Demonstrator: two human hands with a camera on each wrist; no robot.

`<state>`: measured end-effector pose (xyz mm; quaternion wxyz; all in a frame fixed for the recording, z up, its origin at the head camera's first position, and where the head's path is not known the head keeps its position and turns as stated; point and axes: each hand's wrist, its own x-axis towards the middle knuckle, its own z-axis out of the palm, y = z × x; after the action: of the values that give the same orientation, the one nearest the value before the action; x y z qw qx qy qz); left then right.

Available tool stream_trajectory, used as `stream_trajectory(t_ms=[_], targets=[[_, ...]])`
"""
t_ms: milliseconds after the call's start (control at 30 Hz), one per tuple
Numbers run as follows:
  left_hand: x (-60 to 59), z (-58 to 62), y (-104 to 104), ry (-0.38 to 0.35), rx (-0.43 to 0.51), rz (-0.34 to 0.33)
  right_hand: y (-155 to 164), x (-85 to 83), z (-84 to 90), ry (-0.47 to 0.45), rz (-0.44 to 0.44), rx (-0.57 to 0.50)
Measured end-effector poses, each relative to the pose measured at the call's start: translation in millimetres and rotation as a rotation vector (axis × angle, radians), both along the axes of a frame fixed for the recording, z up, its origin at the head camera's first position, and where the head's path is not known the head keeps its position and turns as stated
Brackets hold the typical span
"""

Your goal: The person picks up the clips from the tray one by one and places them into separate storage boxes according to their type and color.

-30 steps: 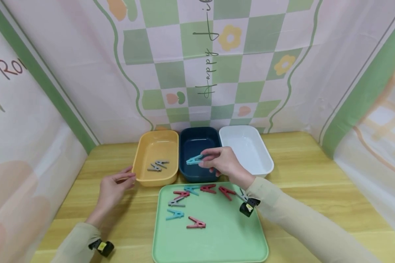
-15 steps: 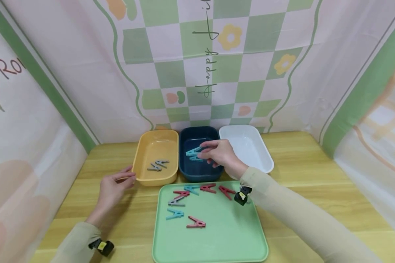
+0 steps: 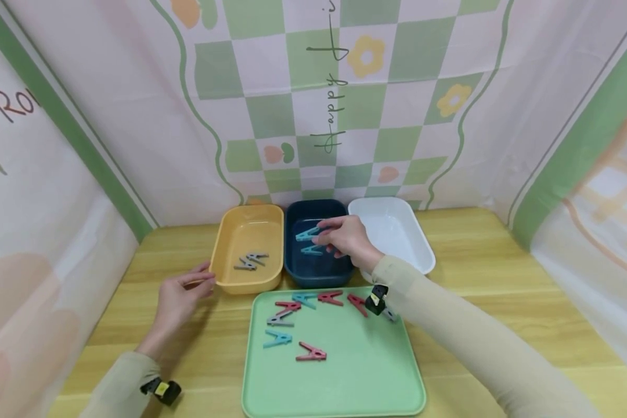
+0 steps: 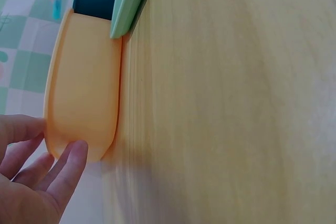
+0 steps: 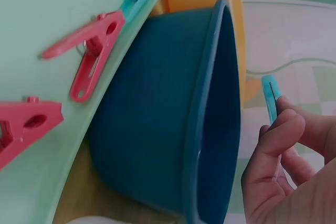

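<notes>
Left hand (image 3: 182, 297): I touch the yellow bin (image 3: 248, 288), fingers extended.
Right hand (image 3: 349, 238): I pinch a light-blue clothespin (image 3: 306, 234) over the navy bin (image 3: 319, 281).
Hand spacing: well apart.

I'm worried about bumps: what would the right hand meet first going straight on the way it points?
The left rim of the navy bin is first in line. The right hand, pinching a blue clothespin, looks raised, though depth is unclear, so it may clear that rim.
</notes>
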<state>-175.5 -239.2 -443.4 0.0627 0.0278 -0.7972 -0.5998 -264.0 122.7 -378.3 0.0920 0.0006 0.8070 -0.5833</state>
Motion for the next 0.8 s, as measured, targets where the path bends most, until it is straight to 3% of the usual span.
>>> stream_trajectory(t_ms=[800], targets=[[0.6, 1.2, 0, -0.008, -0.014, -0.002, -10, -21.0, -12.8, -0.026, -0.056, 0.079]])
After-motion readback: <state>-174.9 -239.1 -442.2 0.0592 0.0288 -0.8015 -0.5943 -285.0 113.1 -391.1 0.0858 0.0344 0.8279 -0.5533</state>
